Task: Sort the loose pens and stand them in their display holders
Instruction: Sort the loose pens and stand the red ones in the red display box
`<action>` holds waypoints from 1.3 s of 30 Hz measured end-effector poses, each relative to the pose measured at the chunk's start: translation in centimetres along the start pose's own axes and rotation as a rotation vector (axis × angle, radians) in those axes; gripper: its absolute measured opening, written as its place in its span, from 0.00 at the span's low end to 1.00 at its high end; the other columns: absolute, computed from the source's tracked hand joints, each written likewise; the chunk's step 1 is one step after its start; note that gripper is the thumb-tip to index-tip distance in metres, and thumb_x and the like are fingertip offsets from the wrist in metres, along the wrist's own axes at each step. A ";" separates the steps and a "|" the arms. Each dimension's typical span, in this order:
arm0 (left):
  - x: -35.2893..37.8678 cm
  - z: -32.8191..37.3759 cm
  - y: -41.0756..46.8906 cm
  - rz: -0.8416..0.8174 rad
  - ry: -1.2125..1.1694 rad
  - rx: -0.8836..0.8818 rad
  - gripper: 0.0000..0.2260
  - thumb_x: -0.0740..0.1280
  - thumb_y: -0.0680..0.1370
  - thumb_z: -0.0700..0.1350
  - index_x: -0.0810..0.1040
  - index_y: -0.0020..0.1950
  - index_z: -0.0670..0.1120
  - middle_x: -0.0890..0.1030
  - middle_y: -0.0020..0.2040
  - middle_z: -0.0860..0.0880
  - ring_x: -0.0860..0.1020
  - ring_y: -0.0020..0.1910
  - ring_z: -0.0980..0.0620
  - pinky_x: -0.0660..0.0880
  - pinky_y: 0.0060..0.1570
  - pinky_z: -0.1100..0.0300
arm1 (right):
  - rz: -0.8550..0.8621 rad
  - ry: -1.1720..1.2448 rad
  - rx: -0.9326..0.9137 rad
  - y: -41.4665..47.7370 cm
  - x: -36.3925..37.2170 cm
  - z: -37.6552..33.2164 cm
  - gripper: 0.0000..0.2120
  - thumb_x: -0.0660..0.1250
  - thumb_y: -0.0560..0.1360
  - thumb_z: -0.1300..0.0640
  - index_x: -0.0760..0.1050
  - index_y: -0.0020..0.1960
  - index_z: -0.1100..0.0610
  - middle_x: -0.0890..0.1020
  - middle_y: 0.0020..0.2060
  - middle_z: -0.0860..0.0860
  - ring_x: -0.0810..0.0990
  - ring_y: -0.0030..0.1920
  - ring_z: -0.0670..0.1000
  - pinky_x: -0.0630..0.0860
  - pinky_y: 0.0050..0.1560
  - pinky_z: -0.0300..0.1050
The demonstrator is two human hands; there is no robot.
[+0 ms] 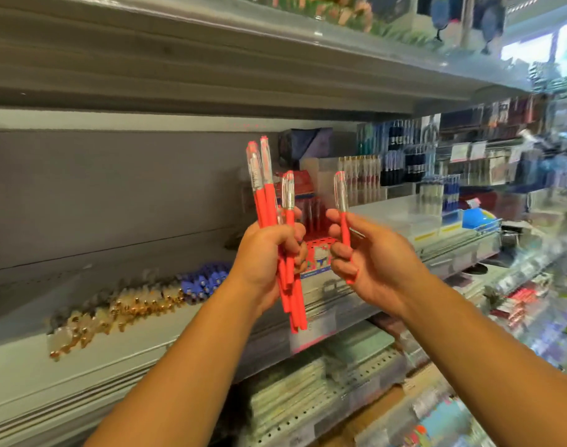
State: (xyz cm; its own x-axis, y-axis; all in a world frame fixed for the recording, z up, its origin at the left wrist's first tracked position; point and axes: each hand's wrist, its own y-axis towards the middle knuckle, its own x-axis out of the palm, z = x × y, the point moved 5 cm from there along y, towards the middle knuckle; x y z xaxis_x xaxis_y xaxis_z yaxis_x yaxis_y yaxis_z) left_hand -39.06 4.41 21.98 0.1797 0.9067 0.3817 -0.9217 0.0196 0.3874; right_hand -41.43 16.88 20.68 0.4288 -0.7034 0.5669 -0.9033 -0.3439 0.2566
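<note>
Grey shop shelf [24, 317] — loose pens [130, 304] heaped (blurred).

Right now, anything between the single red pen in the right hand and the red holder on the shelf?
Nothing visible. The right hand holds the single pen right of the red holder; the left hand and its pen bundle sit at the holder's left edge, not across the path.

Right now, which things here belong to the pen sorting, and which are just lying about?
Job: bundle of red pens, left hand; single red pen, right hand; red display holder; loose pens on shelf.
Lying about: pale stacks below; blue plastic item.
</note>
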 end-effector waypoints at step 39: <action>-0.4 -2.9 20.9 0.542 0.549 0.145 0.10 0.61 0.55 0.36 0.73 0.35 0.41 0.68 0.33 0.42 0.63 0.23 0.48 0.63 0.21 0.65 | -0.397 -1.082 -0.439 28.2 -8.3 -2.9 0.28 0.75 0.70 0.61 0.66 0.54 0.34 0.80 0.42 0.54 0.83 0.40 0.59 0.81 0.42 0.61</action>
State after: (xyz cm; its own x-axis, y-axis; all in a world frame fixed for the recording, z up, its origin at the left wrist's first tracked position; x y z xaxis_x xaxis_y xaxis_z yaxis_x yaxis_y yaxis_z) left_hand -59.39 5.68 27.50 -0.5131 0.8532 0.0941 -0.7714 -0.5064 0.3854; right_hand -70.53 14.84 25.47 0.2768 -0.8227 -0.4965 -0.5465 -0.5598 0.6229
